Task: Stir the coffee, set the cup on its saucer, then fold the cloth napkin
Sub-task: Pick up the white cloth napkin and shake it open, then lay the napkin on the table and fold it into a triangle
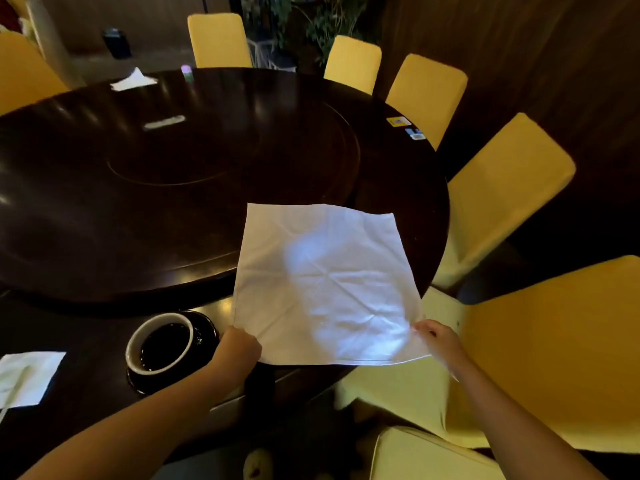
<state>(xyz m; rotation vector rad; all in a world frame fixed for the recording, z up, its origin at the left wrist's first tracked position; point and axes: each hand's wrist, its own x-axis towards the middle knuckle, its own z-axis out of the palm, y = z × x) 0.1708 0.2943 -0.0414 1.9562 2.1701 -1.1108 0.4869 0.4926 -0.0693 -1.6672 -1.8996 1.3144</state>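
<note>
Napkin [325,285] spread flat, near corners pinched by L hand [240,346] & R hand [438,339], arms outstretched.

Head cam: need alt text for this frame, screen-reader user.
Two bare hands, left hand and right hand, pinch the near corners of a white cloth napkin spread unfolded on a dark round table. Left of it, a cup of black coffee sits on its dark saucer; yellow chairs ring the table.

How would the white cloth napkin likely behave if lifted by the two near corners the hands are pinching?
The napkin would probably hang limp: it is thin and creased all over. It is likely light, since the left hand and right hand hold it by the corners alone. It may slide easily on the glossy table.
</note>
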